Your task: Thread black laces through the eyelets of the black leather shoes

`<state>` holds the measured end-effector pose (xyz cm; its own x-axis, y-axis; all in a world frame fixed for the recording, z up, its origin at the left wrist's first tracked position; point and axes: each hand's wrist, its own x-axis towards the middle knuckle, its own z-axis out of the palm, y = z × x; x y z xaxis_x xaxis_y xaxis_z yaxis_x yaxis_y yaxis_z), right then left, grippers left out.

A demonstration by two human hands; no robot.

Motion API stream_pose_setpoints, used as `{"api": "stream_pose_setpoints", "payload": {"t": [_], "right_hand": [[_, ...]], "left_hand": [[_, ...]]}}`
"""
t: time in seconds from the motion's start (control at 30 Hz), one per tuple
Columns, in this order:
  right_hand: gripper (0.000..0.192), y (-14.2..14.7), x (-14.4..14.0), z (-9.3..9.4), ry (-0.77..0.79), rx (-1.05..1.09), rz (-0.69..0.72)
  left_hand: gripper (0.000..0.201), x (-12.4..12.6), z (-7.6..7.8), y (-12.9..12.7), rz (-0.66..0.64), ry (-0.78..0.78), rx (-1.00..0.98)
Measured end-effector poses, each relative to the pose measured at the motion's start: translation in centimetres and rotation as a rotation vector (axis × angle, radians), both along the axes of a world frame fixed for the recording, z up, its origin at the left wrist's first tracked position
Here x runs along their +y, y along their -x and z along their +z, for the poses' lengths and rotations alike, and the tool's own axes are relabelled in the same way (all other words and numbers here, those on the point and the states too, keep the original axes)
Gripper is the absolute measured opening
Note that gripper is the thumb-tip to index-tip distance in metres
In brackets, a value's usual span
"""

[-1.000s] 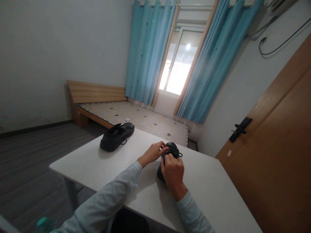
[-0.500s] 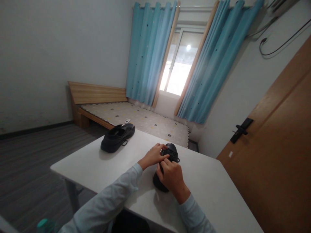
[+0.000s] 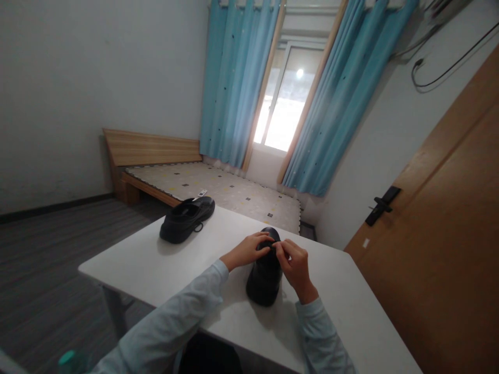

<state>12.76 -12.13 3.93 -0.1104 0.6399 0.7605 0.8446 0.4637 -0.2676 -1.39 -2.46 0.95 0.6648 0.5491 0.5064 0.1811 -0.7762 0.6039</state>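
Note:
A black shoe (image 3: pixel 264 283) stands on the white table in front of me, its toe pointing away. My left hand (image 3: pixel 247 250) reaches over its laced part from the left, thumb and fingers closed together on the shoelace. From the right, my right hand (image 3: pixel 293 259) pinches at the same lacing between thumb and forefinger, its knuckles bent. The lace is dark on dark and mostly covered by my fingers. Farther left, a second black shoe (image 3: pixel 180 228) rests untouched, a lace loop hanging at its side and a white tag near its toe.
The white table (image 3: pixel 156 272) has its far edge close to a bed (image 3: pixel 230 189) with a patterned mattress. A wooden door (image 3: pixel 436 249) with a black handle is on the right. A green-capped object (image 3: pixel 68 358) shows at lower left.
My right hand has moved from over the shoe's opening to the right side of its lacing, uncovering the heel. My left hand stays on the lacing. The view has shifted slightly.

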Motion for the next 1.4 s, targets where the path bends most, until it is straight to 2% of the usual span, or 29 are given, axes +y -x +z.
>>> {"api": "stream_pose_setpoints", "payload": {"t": [0.1,0.2,0.3,0.4,0.5,0.6,0.73,0.9,1.07,1.4], "right_hand": [[0.017,-1.1,0.6,-0.4,0.012,0.009,-0.052],[0.014,-1.8,1.0,-0.6,0.017,0.078,-0.042],[0.014,-2.3,1.1,-0.5,0.077,0.149,0.049],[0.022,-2.6,1.2,-0.6,0.242,0.133,0.196],[0.026,-2.5,1.5,-1.0,0.323,0.129,0.235],[0.015,-2.2,1.7,-1.5,0.277,0.221,0.212],[0.003,-2.4,2.0,-1.9,0.246,0.348,0.251],[0.008,-3.1,2.5,-2.4,0.279,0.477,0.284],[0.013,-3.1,2.3,-2.3,0.326,0.702,0.306],[0.018,-3.8,1.8,-1.0,0.213,1.151,0.454]], "left_hand": [[0.034,0.1,-0.1,0.1,-0.015,0.008,-0.005],[0.035,0.2,-0.3,0.1,-0.031,0.045,-0.013],[0.037,0.3,-0.6,0.1,-0.053,0.091,-0.047],[0.038,0.5,-1.1,0.1,-0.063,0.154,-0.080],[0.039,0.7,-1.4,0.0,-0.077,0.219,-0.099],[0.038,0.8,-1.7,-0.1,-0.093,0.261,-0.126],[0.037,0.9,-1.9,-0.1,-0.091,0.258,-0.149],[0.037,0.8,-1.8,-0.1,-0.092,0.260,-0.156],[0.039,0.5,-1.5,0.0,-0.057,0.290,-0.137],[0.041,0.3,-1.1,0.2,-0.067,0.309,-0.134]]}}
